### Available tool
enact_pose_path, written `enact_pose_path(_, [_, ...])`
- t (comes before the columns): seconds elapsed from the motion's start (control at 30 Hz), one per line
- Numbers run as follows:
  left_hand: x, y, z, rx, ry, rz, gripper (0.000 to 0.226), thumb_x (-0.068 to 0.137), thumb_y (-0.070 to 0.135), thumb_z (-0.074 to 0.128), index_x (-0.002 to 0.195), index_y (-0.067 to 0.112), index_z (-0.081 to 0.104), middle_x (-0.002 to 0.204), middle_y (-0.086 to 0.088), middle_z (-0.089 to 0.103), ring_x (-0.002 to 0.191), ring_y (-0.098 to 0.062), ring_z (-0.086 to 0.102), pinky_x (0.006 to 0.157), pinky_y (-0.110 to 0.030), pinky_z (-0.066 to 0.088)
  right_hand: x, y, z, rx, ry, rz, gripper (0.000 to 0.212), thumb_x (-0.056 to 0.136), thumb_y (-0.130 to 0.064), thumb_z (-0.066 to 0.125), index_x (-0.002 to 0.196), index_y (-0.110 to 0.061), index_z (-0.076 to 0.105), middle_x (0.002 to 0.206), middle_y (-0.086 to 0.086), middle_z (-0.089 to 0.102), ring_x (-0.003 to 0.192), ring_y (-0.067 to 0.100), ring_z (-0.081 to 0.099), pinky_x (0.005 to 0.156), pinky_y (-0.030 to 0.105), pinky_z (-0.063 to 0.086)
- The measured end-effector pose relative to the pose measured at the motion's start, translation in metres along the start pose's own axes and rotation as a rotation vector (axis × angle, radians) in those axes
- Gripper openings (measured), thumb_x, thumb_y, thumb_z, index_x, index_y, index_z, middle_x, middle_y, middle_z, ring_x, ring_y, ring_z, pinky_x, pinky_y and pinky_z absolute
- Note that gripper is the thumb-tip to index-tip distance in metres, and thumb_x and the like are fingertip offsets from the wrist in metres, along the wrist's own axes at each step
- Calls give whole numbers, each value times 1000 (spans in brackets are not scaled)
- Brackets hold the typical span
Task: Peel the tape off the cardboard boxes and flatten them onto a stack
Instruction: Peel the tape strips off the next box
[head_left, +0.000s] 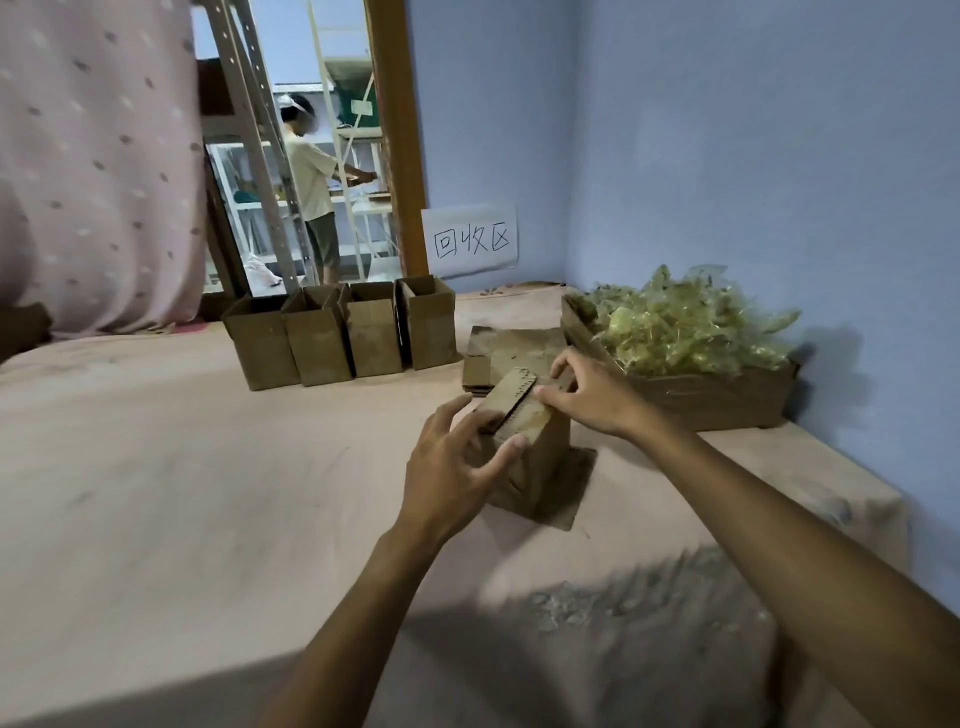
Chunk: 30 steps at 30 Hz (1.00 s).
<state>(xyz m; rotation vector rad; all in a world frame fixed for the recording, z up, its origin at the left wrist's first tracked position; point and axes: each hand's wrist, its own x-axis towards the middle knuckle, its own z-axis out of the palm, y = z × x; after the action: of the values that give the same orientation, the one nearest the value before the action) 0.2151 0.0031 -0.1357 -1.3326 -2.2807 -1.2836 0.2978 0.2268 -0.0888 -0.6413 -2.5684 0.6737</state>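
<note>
Left hand (457, 460) grips the small box (535, 457), fingers curled round its side, on the tabletop (208, 493). Right hand (592, 397) pinches its top end. Prob. light, thin cardboard, dents easily; hold by edges.

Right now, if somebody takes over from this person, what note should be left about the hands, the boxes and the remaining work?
Left hand: grips the near side of the centre box, which stands on the table.
Right hand: fingers curled on the far end of its top; whether they pinch tape cannot be seen.
Done: a flat stack lies behind it; peeled tape fills the tray box on the right.
Left to do: flatten this box, then the four upright boxes at the back.
</note>
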Motion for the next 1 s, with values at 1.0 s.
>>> enact_pose_path(1.0, [12,-72,-41,-163,-41,-155,43,97,58,58,135,39,63,149,16,44,130,-9,48,102,-37,54,-30,-34,50,316,-12,-125,31,99,-47,61,120,-24,61,75,-20,48,73,0,55,63,20,44])
